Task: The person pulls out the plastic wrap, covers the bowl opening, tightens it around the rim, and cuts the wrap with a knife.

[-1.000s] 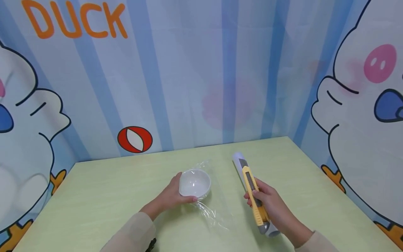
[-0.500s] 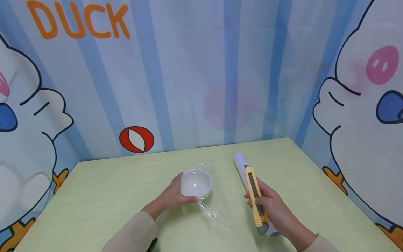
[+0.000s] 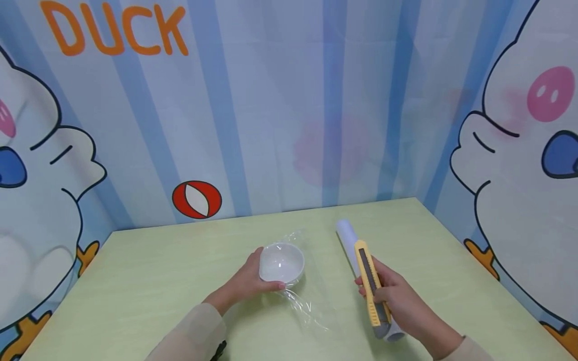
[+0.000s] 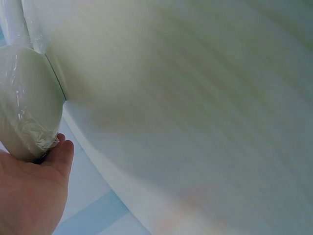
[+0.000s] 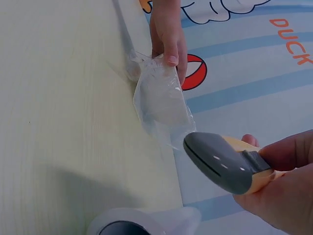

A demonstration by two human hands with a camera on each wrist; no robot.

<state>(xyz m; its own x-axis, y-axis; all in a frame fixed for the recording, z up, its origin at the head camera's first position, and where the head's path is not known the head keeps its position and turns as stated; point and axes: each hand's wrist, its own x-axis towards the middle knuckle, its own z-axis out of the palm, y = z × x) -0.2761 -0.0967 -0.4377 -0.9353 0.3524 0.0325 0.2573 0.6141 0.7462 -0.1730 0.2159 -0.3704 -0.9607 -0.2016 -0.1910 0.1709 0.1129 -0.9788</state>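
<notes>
A white bowl (image 3: 283,261) with clear plastic film (image 3: 303,307) over it is held by my left hand (image 3: 249,282), thumb along the near side. In the left wrist view the film clings, wrinkled, around the bowl (image 4: 36,98). My right hand (image 3: 399,297) grips a yellow and grey utility knife (image 3: 370,281). Its thumb lies on the slider, plainer in the right wrist view, where the knife's grey end (image 5: 217,159) faces the camera. No blade shows at the knife's far end. Behind and below the right hand lies a white roll (image 3: 346,234), partly covered by knife and hand.
The pale green table (image 3: 189,260) meets a striped blue and white backdrop (image 3: 280,100) with cartoon ducks. A small dark object (image 3: 219,350) shows beside the left sleeve at the bottom edge. A loose tail of film trails right of the bowl.
The knife's blade, showing past the far end a second ago, has slid back out of sight. My right hand has moved slightly right and down. The left hand and bowl hold almost still.
</notes>
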